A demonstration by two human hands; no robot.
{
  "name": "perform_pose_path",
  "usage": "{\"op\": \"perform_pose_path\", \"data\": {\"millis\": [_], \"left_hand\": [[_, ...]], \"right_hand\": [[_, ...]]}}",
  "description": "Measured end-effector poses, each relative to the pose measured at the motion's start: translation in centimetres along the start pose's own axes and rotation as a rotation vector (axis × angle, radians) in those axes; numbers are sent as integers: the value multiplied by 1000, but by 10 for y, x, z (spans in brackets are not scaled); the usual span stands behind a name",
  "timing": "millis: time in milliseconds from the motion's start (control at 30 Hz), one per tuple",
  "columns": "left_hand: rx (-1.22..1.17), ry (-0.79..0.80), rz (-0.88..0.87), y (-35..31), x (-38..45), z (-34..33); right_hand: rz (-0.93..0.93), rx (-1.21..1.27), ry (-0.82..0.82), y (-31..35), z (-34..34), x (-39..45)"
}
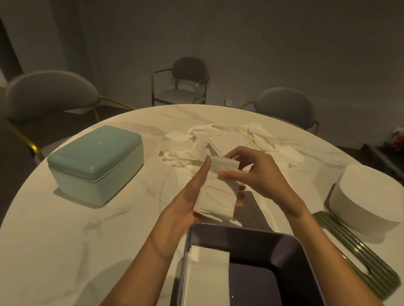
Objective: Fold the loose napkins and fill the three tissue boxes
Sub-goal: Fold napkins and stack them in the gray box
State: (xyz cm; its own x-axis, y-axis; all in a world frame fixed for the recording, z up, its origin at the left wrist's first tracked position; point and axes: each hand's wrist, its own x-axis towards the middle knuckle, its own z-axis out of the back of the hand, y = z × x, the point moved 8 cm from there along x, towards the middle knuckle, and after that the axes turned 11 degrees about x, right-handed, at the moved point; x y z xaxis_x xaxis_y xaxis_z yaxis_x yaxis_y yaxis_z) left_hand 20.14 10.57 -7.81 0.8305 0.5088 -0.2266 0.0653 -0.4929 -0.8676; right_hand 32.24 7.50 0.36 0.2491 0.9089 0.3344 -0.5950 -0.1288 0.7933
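Head view: the left hand (188, 197), fingers straight, supports a folded napkin (218, 194) that the right hand (257, 173) pinches at its top edge, above an open purple box (283, 244) holding folded napkins, with the loose napkin pile (223, 140) beyond on the tabletop (71, 227).

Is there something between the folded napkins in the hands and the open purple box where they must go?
Nothing visible. The folded napkins, held by the left hand and right hand, are just beyond the purple box. It has no lid on, and only a napkin stack fills its left side.
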Motion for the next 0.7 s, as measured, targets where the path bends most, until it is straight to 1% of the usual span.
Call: {"op": "perform_pose_path", "data": {"millis": [67, 233, 300, 400, 533, 600, 700], "left_hand": [[40, 8, -19, -1, 1, -3], [104, 79, -20, -1, 5, -9], [184, 59, -9, 2, 9, -5], [256, 59, -44, 3, 9, -3], [351, 40, -136, 7, 14, 7], [333, 32, -135, 8, 14, 10], [247, 80, -142, 9, 16, 9]], "right_hand": [[22, 23, 4, 2, 0, 1], [-81, 116, 12, -8, -4, 2], [-71, 115, 11, -8, -4, 3], [-76, 124, -29, -9, 3, 3], [-26, 122, -110, -5, 8, 2], [-7, 138, -154, -3, 9, 2], [47, 140, -234, 1, 14, 2]]}}
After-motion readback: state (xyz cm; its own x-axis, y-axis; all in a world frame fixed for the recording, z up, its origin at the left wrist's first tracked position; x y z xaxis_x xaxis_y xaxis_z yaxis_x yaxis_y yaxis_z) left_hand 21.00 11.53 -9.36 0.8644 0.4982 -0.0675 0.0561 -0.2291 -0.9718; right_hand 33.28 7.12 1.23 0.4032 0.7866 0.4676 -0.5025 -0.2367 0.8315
